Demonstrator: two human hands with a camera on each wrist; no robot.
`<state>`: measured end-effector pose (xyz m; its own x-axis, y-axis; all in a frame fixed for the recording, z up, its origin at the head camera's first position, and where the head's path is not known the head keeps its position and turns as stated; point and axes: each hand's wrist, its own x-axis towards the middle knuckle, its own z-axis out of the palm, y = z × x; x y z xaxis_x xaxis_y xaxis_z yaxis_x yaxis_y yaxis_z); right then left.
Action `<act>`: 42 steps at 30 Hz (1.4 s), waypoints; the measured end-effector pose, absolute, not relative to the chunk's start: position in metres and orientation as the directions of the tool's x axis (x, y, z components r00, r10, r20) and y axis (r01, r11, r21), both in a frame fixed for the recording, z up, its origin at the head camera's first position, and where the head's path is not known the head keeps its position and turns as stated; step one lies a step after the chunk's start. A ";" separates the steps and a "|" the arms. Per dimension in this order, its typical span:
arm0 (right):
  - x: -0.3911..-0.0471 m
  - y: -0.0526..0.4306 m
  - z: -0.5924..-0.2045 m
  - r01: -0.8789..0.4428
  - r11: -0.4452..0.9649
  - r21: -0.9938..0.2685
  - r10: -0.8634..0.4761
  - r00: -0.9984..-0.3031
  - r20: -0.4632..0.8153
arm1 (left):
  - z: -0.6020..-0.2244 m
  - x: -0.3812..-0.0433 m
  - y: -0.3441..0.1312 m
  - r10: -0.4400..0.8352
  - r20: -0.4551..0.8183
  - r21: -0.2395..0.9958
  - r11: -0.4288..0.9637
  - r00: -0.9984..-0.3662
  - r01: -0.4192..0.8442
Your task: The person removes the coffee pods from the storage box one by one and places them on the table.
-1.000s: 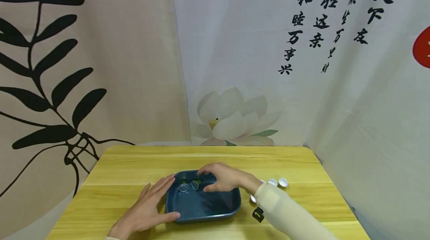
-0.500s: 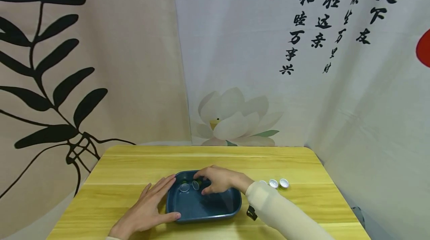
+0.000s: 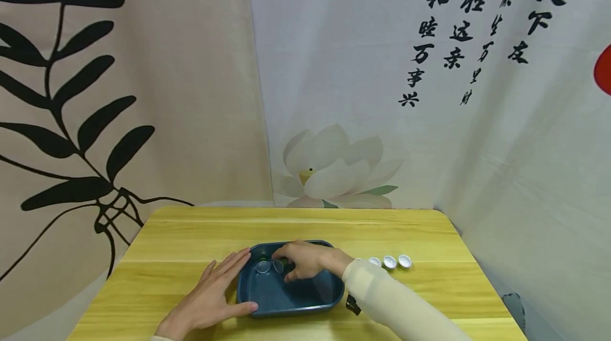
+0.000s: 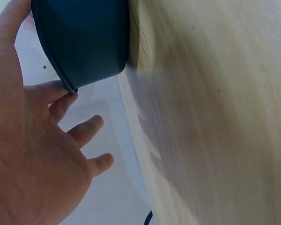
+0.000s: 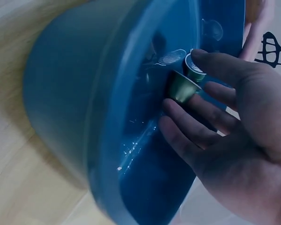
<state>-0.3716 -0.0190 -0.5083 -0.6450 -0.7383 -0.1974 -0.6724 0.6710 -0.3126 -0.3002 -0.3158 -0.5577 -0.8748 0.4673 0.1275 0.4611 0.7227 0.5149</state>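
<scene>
A dark blue tray [image 3: 286, 306] stands on the table. My left hand [image 3: 210, 296] spreads along its left side, the thumb at the front corner; in the left wrist view fingertips touch the tray's rim [image 4: 61, 75]. Two green coffee capsules lie in the tray's back left part. My right hand [image 3: 307, 260] reaches into the tray over the right-hand capsule [image 3: 279, 265]. In the right wrist view, fingertips are at the tilted green capsule [image 5: 183, 88], while the thumb overlaps the second capsule [image 5: 194, 68] behind it. The other capsule [image 3: 262, 267] is left of the hand.
Several capsules with pale lids [image 3: 389, 262] stand in a row on the wooden table [image 3: 429, 298] right of the tray, partly hidden by the right sleeve [image 3: 382, 290]. A fabric backdrop [image 3: 334, 65] hangs behind the table.
My right hand has moved left and lower into the tray, its fingers coming closer round the right-hand capsule. More of the capsule row shows beside the sleeve. The left hand stays at the tray.
</scene>
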 end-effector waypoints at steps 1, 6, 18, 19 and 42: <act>-0.372 -0.019 -0.509 -0.674 0.673 -0.307 -0.738 -0.644 -0.202 | -0.558 -0.300 -0.316 0.467 0.126 0.515 0.723 -0.875 0.460; -0.372 -0.020 -0.510 -0.672 0.682 -0.289 -0.730 -0.649 -0.213 | -0.558 -0.300 -0.316 0.467 0.124 0.514 0.725 -0.876 0.459; -0.372 -0.024 -0.519 -0.700 0.664 -0.263 -0.747 -0.640 -0.183 | -0.557 -0.300 -0.316 0.466 0.113 0.511 0.730 -0.878 0.453; -0.372 -0.024 -0.519 -0.700 0.665 -0.262 -0.746 -0.641 -0.181 | -0.557 -0.300 -0.316 0.465 0.115 0.512 0.729 -0.878 0.453; -0.368 -0.023 -0.517 -0.683 0.655 -0.323 -0.746 -0.653 -0.132 | -0.554 -0.300 -0.315 0.467 0.109 0.509 0.732 -0.877 0.453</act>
<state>-0.3675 -0.0231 -0.5174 -0.6526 -0.7461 -0.1322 -0.6831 0.6548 -0.3233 -0.2998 -0.3154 -0.5541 -0.8773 0.4673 0.1093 0.4532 0.7318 0.5091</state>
